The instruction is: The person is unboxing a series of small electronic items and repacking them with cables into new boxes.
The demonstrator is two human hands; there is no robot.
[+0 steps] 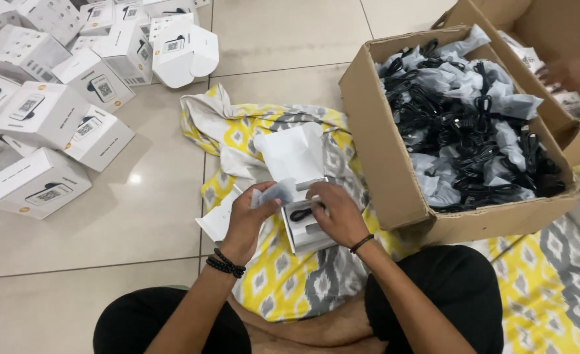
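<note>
Head view: cardboard box (395, 177) of bagged black cables right of centre; white boxes (41, 115) piled upper left; open white box (303, 226) centre, right hand (336, 213) fingers pressing a cable (301, 214) inside; left hand (250, 216) seemingly pinching a clear bag (273, 193).

In front of you an open white carton (303, 216) sits on the patterned cloth, lid raised, with a clear cable bag (273, 193) at its mouth. White boxes (41, 111) with dark square labels crowd the tiles at left. At right stands a brown cardboard box (385, 151) of bagged black cables.
</note>
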